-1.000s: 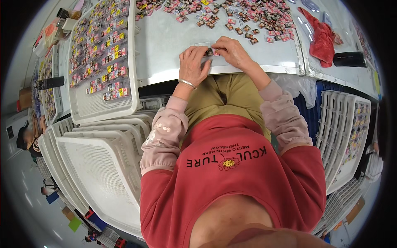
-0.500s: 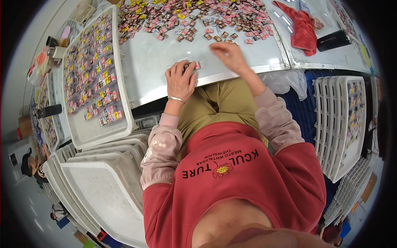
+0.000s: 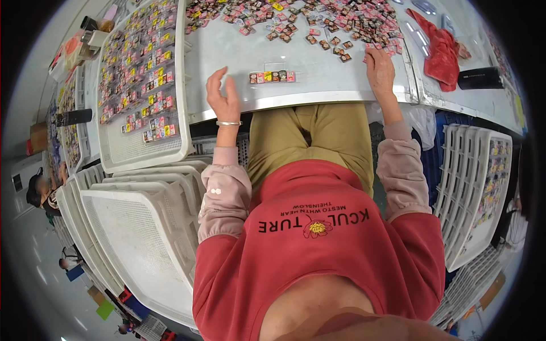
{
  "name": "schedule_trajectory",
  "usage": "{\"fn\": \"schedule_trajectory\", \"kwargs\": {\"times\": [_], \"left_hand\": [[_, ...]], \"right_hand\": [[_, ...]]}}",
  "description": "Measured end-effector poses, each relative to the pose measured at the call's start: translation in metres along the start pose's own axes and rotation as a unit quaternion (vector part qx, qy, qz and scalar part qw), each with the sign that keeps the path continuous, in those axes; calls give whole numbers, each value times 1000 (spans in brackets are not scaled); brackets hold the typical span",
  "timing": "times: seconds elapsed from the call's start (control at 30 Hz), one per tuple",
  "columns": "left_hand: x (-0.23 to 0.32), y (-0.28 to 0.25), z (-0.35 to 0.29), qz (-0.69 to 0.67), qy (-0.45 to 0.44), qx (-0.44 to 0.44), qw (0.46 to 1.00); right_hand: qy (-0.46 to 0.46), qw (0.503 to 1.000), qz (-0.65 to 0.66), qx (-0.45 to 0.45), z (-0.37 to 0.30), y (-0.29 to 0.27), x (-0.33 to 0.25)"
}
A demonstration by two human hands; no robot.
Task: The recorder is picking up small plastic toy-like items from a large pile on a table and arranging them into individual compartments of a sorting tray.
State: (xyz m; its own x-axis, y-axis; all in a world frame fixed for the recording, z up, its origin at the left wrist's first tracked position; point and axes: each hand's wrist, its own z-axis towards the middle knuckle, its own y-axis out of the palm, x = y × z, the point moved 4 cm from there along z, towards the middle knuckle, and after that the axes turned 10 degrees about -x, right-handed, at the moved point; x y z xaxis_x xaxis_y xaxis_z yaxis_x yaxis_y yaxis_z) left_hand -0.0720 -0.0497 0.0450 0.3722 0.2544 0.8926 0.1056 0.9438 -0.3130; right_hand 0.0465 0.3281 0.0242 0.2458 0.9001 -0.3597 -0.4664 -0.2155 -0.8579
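A clear plastic tray (image 3: 277, 83) lies flat on the table near its front edge, holding a row of several small square pieces (image 3: 267, 76) in pink, black and yellow. Left of this tray, my left hand (image 3: 223, 95) is raised above the table, empty, thumb and fingers apart. My right hand (image 3: 381, 73) is at the right edge of the loose pile of small square pieces (image 3: 335, 20). Its fingertips are drawn together among pink pieces; what lies between them is too small to make out.
At the left stands a white perforated basket (image 3: 185, 102) with rows of filled clear trays. Stacked white baskets (image 3: 128, 221) are below it, and more (image 3: 472, 187) at the right. A red cloth (image 3: 442, 57) and a black cylinder (image 3: 480, 78) lie on the right table section.
My left hand has let go of the clear tray and moved left. My right hand has moved right and away from me to the pile. The view has shifted slightly.
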Motion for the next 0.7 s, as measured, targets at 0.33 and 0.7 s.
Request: {"fn": "schedule_trajectory", "kwargs": {"times": [0.33,0.7], "left_hand": [[38,85,-22,303,268,-300,864],[7,63,56,139,177,-139,964]], "right_hand": [[-79,993,-75,-33,-10,15,-77],[-37,999,1,40,10,23,-55]]}}
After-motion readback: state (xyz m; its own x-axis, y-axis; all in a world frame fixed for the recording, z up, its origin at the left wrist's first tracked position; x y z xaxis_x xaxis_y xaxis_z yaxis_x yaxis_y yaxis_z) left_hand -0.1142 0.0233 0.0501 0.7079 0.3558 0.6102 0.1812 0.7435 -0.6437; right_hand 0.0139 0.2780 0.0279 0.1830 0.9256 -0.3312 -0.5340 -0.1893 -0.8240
